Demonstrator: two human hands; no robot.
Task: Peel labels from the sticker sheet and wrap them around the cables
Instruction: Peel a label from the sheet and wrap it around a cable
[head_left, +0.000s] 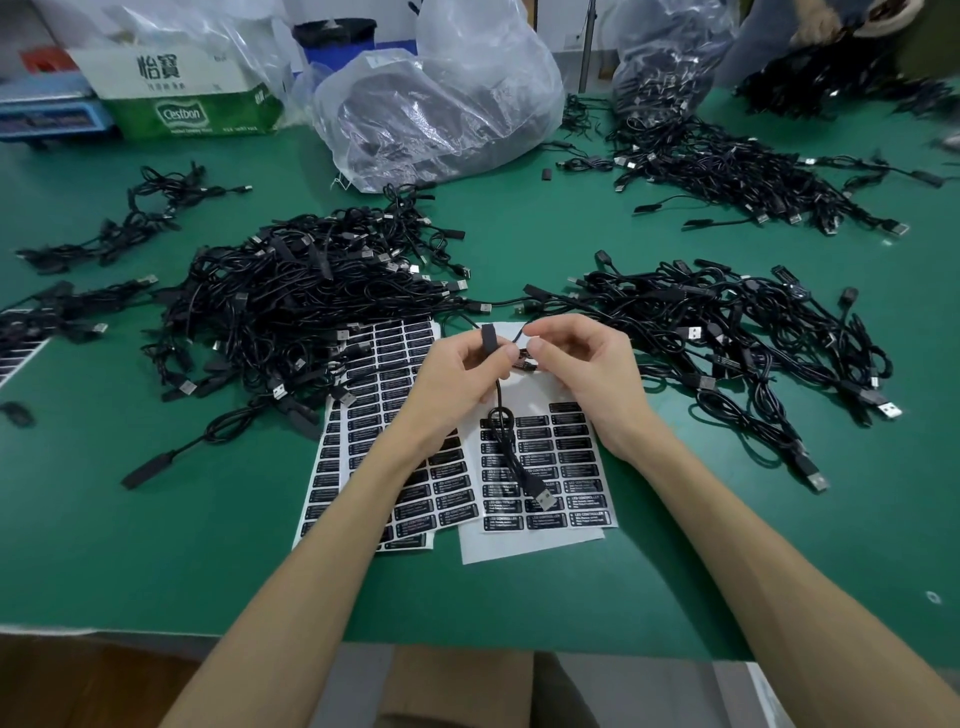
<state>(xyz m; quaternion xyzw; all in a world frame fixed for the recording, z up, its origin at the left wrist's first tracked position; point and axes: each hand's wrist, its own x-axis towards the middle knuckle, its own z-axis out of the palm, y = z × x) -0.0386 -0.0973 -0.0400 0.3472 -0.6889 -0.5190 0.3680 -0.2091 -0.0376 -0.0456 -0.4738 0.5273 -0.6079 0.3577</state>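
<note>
My left hand (457, 374) grips a black cable (501, 415) by its small black block, held above the sticker sheets. The cable's tail hangs down and its USB plug (543, 500) lies on the right sticker sheet (545, 467). My right hand (576, 374) pinches a black label (523, 361) against the cable, just right of my left fingers. A second sticker sheet (374, 415) of black labels lies to the left, partly under my left forearm.
Green table (208, 545). Big heap of black cables (291, 312) to the left, another heap (753, 332) to the right, more cables (727, 166) at far right. Clear plastic bags (441, 104) and a carton (182, 88) stand at the back. The table's near edge runs below my forearms.
</note>
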